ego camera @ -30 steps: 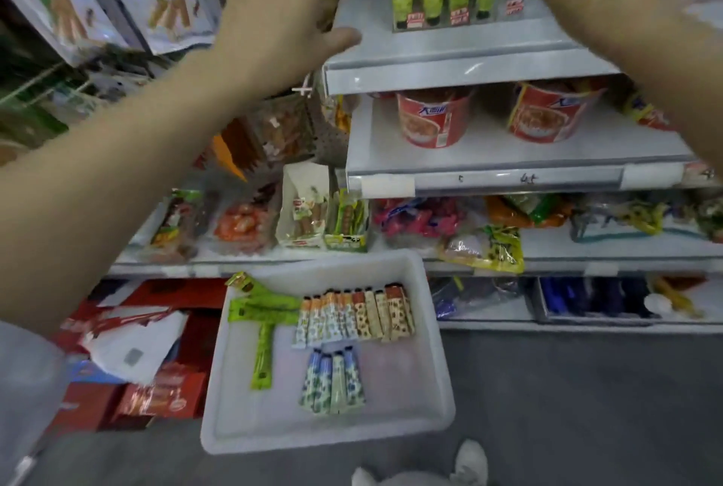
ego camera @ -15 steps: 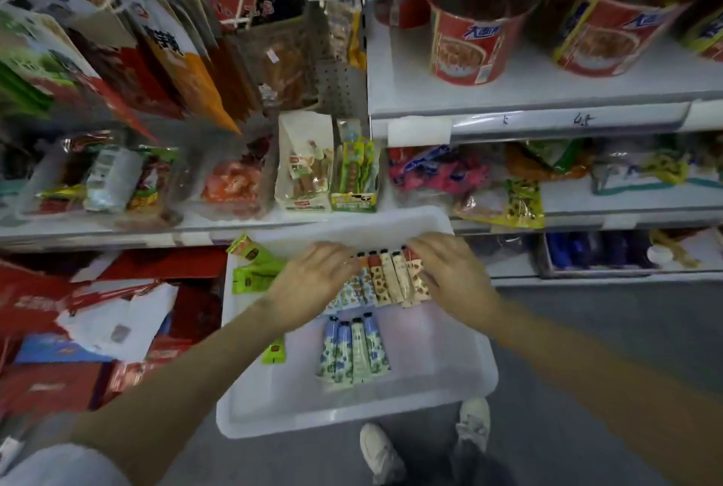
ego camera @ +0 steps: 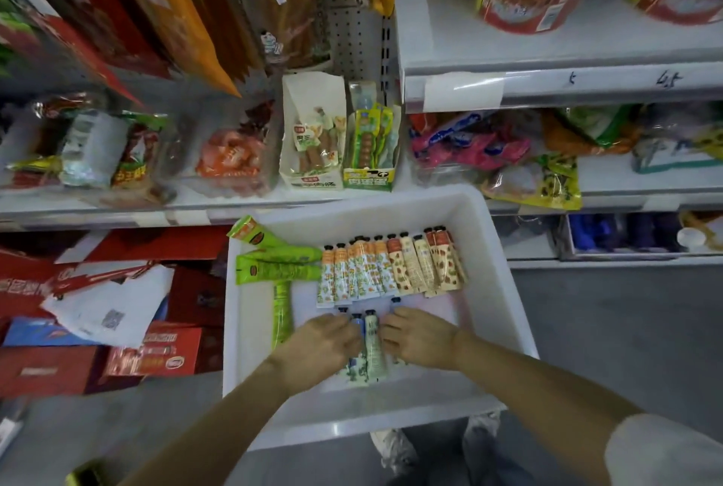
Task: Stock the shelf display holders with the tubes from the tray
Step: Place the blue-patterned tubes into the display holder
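Tubes (ego camera: 373, 344) lie between both hands' grip.

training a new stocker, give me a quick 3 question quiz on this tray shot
1. True or false: both hands are on the blue-and-green floral tubes at the near end of the white tray.
2. Which tubes lie along the tray's left side? A) bright green tubes B) red tubes C) black tubes
3. Fill in: the long row of orange-patterned tubes lies ____ the hands, toward the shelf.

Key: 1 true: left hand and right hand flank that group. 2 A: the bright green tubes. 3 beyond.
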A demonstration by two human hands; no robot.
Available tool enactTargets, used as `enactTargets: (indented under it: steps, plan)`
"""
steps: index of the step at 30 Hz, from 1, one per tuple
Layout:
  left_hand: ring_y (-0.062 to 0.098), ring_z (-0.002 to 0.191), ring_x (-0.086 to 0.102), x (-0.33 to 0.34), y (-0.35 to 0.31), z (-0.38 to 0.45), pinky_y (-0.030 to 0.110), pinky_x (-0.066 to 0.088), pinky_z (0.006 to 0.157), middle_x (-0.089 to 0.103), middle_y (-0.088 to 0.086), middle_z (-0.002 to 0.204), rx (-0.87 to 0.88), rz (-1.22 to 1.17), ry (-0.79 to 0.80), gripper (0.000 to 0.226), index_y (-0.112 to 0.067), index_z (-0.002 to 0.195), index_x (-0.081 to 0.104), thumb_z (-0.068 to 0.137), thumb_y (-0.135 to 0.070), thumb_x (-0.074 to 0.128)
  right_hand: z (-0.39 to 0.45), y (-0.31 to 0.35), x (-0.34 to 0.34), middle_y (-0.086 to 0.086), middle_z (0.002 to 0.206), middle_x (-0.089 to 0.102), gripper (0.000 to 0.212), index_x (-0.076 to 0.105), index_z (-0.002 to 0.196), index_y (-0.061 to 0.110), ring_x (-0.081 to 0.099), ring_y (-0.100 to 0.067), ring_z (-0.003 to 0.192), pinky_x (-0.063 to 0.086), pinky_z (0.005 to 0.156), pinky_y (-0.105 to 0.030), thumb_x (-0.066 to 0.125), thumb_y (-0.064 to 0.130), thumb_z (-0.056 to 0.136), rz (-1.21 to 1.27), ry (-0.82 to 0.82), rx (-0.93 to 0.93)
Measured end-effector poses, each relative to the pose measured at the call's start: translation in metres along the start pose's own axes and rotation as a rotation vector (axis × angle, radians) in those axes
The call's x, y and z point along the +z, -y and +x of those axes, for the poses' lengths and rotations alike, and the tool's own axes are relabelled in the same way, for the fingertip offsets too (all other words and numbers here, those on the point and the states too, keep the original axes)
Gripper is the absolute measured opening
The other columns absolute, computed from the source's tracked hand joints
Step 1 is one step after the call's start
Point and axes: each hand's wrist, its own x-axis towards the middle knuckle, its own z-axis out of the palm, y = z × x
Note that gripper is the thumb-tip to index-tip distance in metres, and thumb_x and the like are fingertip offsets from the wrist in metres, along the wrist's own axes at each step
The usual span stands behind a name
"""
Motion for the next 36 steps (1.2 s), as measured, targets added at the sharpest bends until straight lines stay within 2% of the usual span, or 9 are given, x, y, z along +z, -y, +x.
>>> enactTargets:
  steps: [5,10,15,18,21,24,27,31,36]
  plan:
    - [0.02,0.085,0.057,0.035,-0.025,0.029,0.03,0.05,0.071,0.063,-0.003,0.088,0.198,0.078,0.118,0.01,-0.02,0.086,0.062,0.081,-0.015,0.055,-0.033,-0.022,-0.021,-0.002,0.083,0.067,0.023,0.067,0.085,0.016,0.064,-0.02,0.081,0.054,0.075,-0.033,0.047,0.01,0.076,0.185,0.035,0.283]
    - [0.02,0.075,0.057,0.04,-0.025,0.053,0.026,0.049,0.07,0.066,-0.004,0.078,0.253,0.152,0.164,0.005,-0.02,0.084,0.067,0.079,-0.022,0.069,-0.057,-0.027,-0.057,-0.007,0.103,0.067,0.022,0.061,0.112,0.011,0.063,-0.025,0.091,0.052,0.08,-0.042,0.056,0.013,0.091,0.837,-0.171,0.824]
    - [0.013,0.084,0.063,0.022,0.0,0.072,0.025,0.054,0.074,0.071,-0.01,0.09,-0.033,-0.085,-0.029,0.036,-0.027,0.106,0.07,0.071,-0.022,0.08,-0.062,-0.033,-0.099,-0.004,0.085,0.063,0.017,0.055,0.1,0.014,0.061,-0.009,0.069,0.054,0.066,-0.022,0.067,0.017,0.087,1.266,-0.407,1.114]
    - [0.006,0.093,0.065,-0.039,0.012,0.082,0.025,0.053,0.079,0.071,-0.016,0.105,-0.47,-0.662,-0.296,0.028,-0.026,0.118,0.068,0.091,-0.021,0.066,-0.067,-0.038,-0.129,-0.001,0.078,0.067,0.018,0.054,0.097,0.011,0.063,-0.014,0.065,0.048,0.066,-0.033,0.068,0.015,0.087,1.466,-0.605,1.159]
    - [-0.005,0.063,0.055,-0.112,0.022,0.095,0.017,0.042,0.062,0.062,-0.021,0.067,-0.688,-1.08,-0.446,0.009,-0.019,0.083,0.067,0.092,-0.018,0.067,-0.073,-0.046,-0.162,0.011,0.069,0.066,0.012,0.055,0.095,0.009,0.057,-0.001,0.055,0.046,0.063,-0.024,0.065,0.009,0.088,1.557,-0.779,1.155]
    - [0.013,0.068,0.047,-0.186,0.035,0.105,0.028,0.04,0.067,0.044,0.004,0.065,-0.659,-1.249,-0.558,0.028,-0.018,0.072,0.05,0.088,-0.027,0.071,-0.083,-0.057,-0.202,0.009,0.073,0.064,0.014,0.057,0.096,0.009,0.06,-0.004,0.067,0.05,0.064,-0.02,0.067,0.011,0.087,1.535,-0.921,1.128]
    - [0.022,0.078,0.058,-0.26,0.038,0.119,0.039,0.05,0.081,0.059,0.008,0.079,-0.531,-1.367,-0.61,0.024,-0.029,0.108,0.065,0.086,-0.033,0.073,-0.099,-0.072,-0.25,0.004,0.078,0.066,0.017,0.058,0.098,0.009,0.068,-0.017,0.082,0.054,0.075,-0.025,0.069,0.014,0.086,1.491,-1.032,1.071]
    - [0.013,0.075,0.068,-0.345,0.033,0.148,0.034,0.057,0.076,0.071,-0.003,0.077,-0.41,-1.31,-0.698,0.026,-0.013,0.112,0.064,0.089,-0.002,0.066,-0.125,-0.1,-0.313,-0.003,0.091,0.069,0.018,0.064,0.1,0.011,0.067,-0.014,0.086,0.054,0.077,-0.025,0.07,0.014,0.084,1.397,-1.19,0.999]
    - [0.026,0.085,0.073,-0.449,0.044,0.191,0.041,0.06,0.076,0.071,0.007,0.105,-0.351,-1.071,-0.74,0.023,-0.014,0.103,0.064,0.084,-0.003,0.072,-0.167,-0.146,-0.385,0.008,0.093,0.073,0.017,0.068,0.107,0.016,0.066,-0.006,0.089,0.05,0.073,-0.013,0.06,0.021,0.093,1.331,-1.325,0.91]
